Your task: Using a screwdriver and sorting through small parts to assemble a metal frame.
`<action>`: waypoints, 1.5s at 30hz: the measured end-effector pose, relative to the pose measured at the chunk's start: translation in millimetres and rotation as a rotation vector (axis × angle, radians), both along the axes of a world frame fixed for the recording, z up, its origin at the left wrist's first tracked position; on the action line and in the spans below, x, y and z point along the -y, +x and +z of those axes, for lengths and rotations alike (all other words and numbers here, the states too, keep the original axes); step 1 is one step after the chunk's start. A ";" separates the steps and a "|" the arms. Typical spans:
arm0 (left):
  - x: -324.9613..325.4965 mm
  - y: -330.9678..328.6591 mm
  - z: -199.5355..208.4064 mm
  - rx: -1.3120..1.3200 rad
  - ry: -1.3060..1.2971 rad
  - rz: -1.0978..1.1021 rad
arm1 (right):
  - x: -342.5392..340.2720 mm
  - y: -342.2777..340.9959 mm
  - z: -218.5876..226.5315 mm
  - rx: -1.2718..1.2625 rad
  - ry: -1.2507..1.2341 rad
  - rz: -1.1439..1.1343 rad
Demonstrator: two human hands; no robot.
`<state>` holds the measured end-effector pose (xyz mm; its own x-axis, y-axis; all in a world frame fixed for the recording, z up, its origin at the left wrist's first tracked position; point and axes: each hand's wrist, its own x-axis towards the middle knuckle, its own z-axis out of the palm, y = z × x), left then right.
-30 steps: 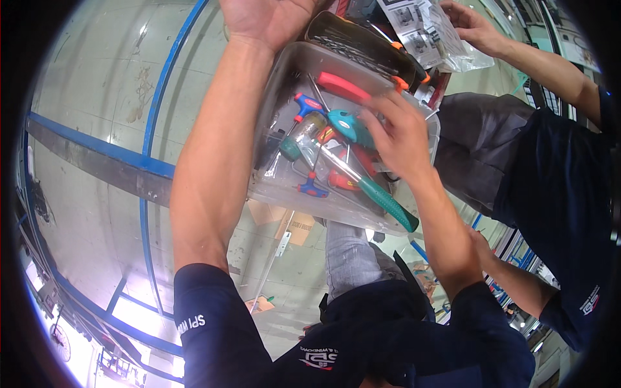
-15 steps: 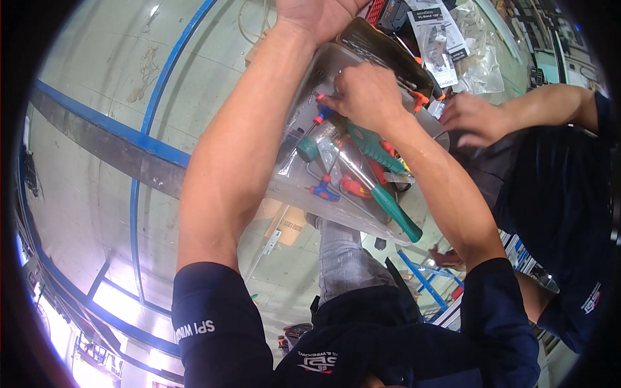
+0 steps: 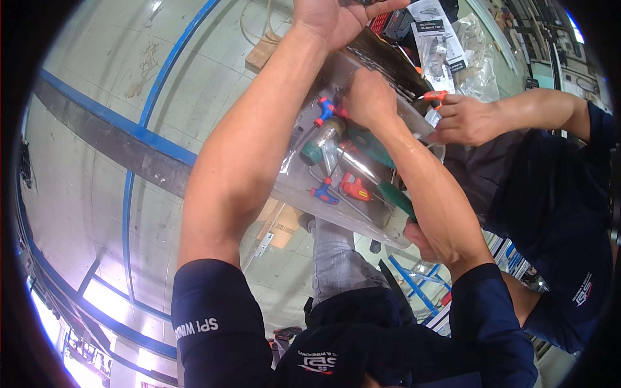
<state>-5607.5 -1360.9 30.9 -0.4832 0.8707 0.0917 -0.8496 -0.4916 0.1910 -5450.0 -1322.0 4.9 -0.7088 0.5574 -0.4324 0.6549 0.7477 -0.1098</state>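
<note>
A translucent plastic tub (image 3: 330, 223) of hand tools is under my arms. My right hand (image 3: 372, 100) reaches into it, fingers curled down; what they pinch is hidden. Beside them lies a blue-and-red T-handle hex key (image 3: 325, 112). Below are a hammer (image 3: 396, 198) with a green handle, a second T-handle hex key (image 3: 325, 192) and a red-handled tool (image 3: 355, 187). At the top edge, past the tub's far side, my left hand (image 3: 323, 22) has its thumb stretched out; its other fingers are mostly cut off.
On the right, a co-worker's hand (image 3: 466, 119) holds an orange-handled tool (image 3: 435, 97). Another co-worker hand (image 3: 420, 242) is at the tub's near corner. Beyond stand a dark bin (image 3: 388, 61), printed packaging (image 3: 440, 48) and clear plastic (image 3: 475, 58). A blue-edged frame (image 3: 123, 132) crosses the left.
My right hand has shifted slightly right and away from the blue-and-red hex key. The co-worker has taken hold of the orange-handled tool, and their other hand has come to the tub's corner.
</note>
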 end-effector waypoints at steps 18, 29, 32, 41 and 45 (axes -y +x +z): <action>-3.8 -0.5 -0.6 -0.035 0.018 -0.010 | -13.6 6.3 -28.7 -0.072 -0.301 -0.249; -4.3 -0.3 -1.9 -0.036 -0.044 -0.006 | -7.6 42.3 37.2 -0.601 -0.725 -0.459; -3.1 1.2 1.2 -0.025 -0.071 -0.003 | -15.1 70.5 62.4 -0.928 -1.335 -0.724; 0.4 5.6 10.2 -0.001 -0.241 0.053 | -13.4 149.6 96.5 -1.460 -2.053 -0.741; 1.9 -7.9 -7.5 -0.037 0.060 -0.099 | -6.1 170.7 103.2 -1.625 -2.057 -0.762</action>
